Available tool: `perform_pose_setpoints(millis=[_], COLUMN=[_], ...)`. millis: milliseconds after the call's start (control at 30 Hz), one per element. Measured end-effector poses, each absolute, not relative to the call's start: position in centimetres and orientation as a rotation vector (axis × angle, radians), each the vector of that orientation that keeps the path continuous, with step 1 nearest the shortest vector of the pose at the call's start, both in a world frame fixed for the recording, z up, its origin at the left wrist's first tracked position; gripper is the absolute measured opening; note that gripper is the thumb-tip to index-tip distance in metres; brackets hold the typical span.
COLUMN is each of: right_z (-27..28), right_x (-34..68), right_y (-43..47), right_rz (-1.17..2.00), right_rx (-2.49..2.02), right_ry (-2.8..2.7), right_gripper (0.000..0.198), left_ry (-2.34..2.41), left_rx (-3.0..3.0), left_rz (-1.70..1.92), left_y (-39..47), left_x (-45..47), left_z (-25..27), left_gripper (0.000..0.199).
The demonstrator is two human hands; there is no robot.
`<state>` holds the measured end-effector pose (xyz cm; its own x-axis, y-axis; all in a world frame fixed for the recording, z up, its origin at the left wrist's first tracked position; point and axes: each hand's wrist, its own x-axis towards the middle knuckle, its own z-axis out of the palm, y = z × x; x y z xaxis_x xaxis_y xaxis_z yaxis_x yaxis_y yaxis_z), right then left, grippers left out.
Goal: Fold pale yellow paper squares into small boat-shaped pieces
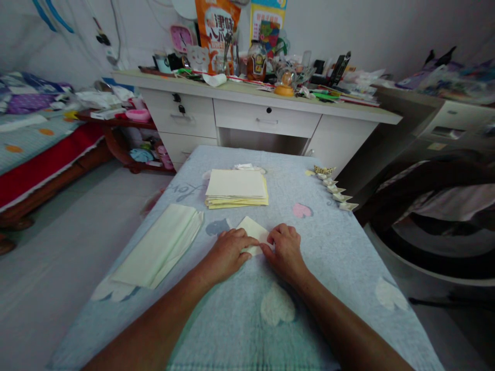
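Note:
A small folded piece of pale cream paper [252,230] lies on the cloth-covered table, one corner pointing away from me. My left hand [231,251] is on its left side, index finger and thumb closed on the near part. From the other side, my right hand [285,251] has its fingers curled and its thumb at the paper's right edge. The tips of both hands nearly meet over it, hiding its sides. Just beyond is a stack of cream and yellow paper sheets [236,184]. Several small folded paper boats [335,189] stand in a row at the right edge.
A larger folded pale sheet [158,245] lies to the left on the light blue tablecloth [320,288]. Behind the table stands a cluttered white desk [247,111]. A bed [42,149] is at the left, a washing machine [444,134] at the right.

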<state>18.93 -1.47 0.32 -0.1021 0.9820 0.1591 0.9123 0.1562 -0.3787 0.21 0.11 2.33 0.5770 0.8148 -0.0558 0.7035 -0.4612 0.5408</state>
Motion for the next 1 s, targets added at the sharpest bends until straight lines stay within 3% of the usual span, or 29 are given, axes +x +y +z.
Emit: perform_pose_setpoints(millis=[633,1000], right_z=[0.54,0.64], right_x=[18.83,18.34], right_y=[-1.72,-2.04], right_rz=[0.223,0.030], right_rx=[-1.812,-1.846], right_ry=[-2.078,-2.128], right_gripper=[0.011,0.056], left_ry=[1.197,1.213], left_rx=[2.373,2.355], left_rz=[0.265,0.276], left_y=[0.50,0.53], left_x=[0.06,0.09], left_z=[2.05,1.60], left_gripper=[0.039,0.036])
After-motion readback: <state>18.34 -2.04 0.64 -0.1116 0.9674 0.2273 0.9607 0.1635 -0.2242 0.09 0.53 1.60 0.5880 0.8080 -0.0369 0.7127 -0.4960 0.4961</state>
